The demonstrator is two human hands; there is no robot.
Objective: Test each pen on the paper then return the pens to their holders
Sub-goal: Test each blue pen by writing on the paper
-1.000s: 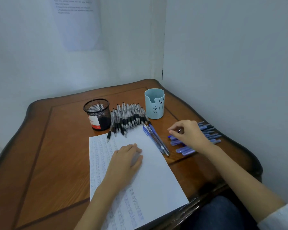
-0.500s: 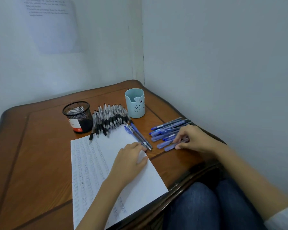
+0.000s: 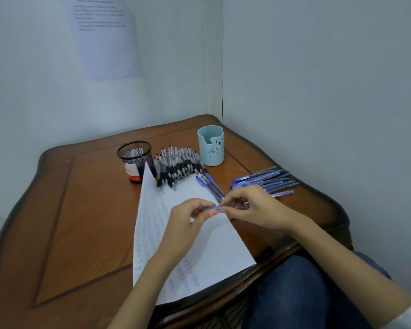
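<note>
A blue pen is held level above the white paper, gripped at one end by my left hand and at the other by my right hand. A pile of blue pens lies on the table to the right. A row of black pens lies between the black mesh holder and the light blue bear cup. Three blue pens rest on the paper's right edge.
The wooden table stands in a corner between two pale walls. A printed sheet hangs on the left wall. My knee in blue jeans is under the table's near edge.
My right hand took a blue pen from the pile and brought it over the paper. My left hand lifted off the paper and took hold of the pen's other end.
</note>
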